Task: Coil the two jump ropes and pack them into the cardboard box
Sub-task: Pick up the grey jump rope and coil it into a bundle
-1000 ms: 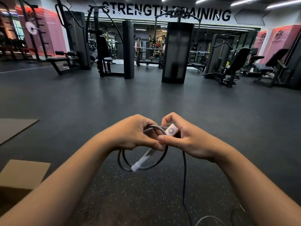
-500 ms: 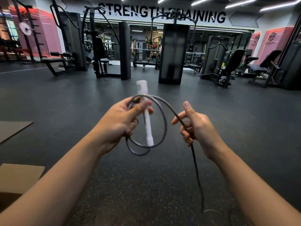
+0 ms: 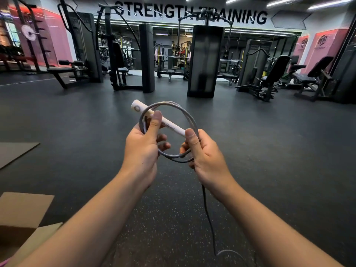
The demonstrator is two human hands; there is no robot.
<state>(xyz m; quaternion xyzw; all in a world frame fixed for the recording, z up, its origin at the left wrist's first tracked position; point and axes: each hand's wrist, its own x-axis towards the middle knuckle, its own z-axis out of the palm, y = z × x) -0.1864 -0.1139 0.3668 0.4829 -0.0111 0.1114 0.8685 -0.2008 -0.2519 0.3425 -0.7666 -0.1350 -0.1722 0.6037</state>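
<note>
The left hand [image 3: 141, 149] is closed around one side of a grey jump rope [image 3: 189, 120] that is wound into a few round loops, its thumb [image 3: 155, 122] pressed up along the rope's white handle [image 3: 154, 116] where the handle crosses the coil. The right hand [image 3: 205, 157] pinches the lower end of that same handle between thumb and curled fingers, and it also grips the opposite, lower side of the loops, so the coil hangs upright between the two hands, held out in front of the chest. The handle lies tilted, its capped end with a small ring mark pointing up and to the left beyond the coil, and some printed lettering shows along its side. From under the right hand the uncoiled rest of the rope [image 3: 209, 218] drops straight down as a dark line to the floor [image 3: 269, 151] and curls away in a pale arc near the bottom edge of the view. Both forearms are bare and reach in from the lower corners. At the lower left, beside the left forearm, stands the cardboard box [image 3: 23, 211] with its flaps open; its inside is in shadow and I cannot tell what it holds. A flat brown sheet [image 3: 15, 151] lies on the dark speckled floor further left. Beyond, weight machines and benches stand under a wall sign [image 3: 190, 13] that reads STRENGTH TRAINING.
</note>
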